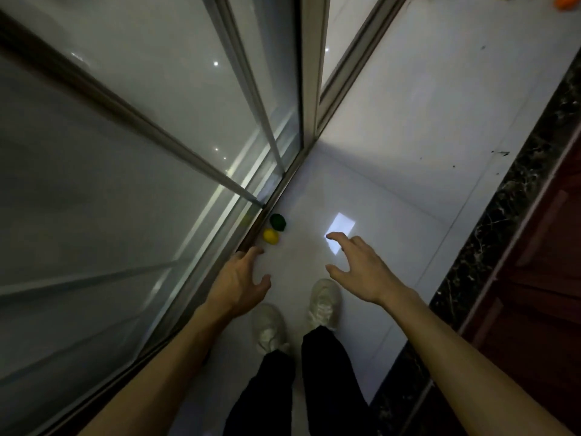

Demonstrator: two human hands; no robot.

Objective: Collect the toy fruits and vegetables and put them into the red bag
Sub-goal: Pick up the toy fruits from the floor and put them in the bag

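Obs.: Yellow toy lemon (271,236) and a dark green toy (278,222) lay on the white tiled floor (408,136), tight against the bottom rail of the sliding glass door (141,152). The two were touching or nearly so; I could not tell which.

Hands: Left hand (242,278) was empty, fingers spread and loosely curved, poised over the rail just short of the lemon. Right hand (358,269) was also empty and spread, off to the right of both toys, holding nothing.

Risks (judgement):
- Both toys looked rounded, so a glancing touch could send one rolling along the rail or out across the smooth tile.
- The left hand had little room beside the glass, and its fingers could knock the frame before closing.
- In the dim light the green toy was easy to miss.

Not resolved:
- The red bag was nowhere in view, so the carry distance is unknown.
- An orange toy (567,2) was cut off at the top right corner, kind unclear.
- The green toy's kind was indeterminate.
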